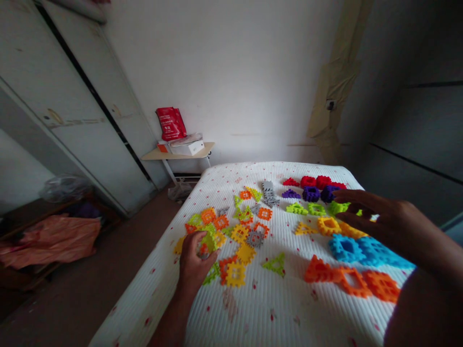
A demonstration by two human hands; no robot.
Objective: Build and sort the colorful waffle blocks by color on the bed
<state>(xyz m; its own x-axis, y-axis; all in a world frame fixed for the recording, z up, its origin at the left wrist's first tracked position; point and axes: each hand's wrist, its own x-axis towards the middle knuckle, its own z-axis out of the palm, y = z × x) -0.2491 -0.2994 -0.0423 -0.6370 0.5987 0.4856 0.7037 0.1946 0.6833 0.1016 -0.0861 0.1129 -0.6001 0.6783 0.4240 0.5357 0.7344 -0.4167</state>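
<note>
Orange blocks (383,285) lie on the near side of the right hand (390,212). The left hand (193,258) curves half-open around a green piece (209,241); whether it grips is unclear. A mixed pile (246,254) spreads to its right. The right hand's bent fingers hover at the green row (316,209), any hold hidden. Purple blocks (311,193) sit just beyond them, then red blocks (308,181).

Looks like matt, ribbed cloth across the bed cover (253,299). Appears to be smooth, low-sheen plastic in the toothed pieces (246,254) on the bed cover. Beyond the bed cover, looks glossy on the red bag (171,125), smooth and wood-like on the table (151,155).
</note>
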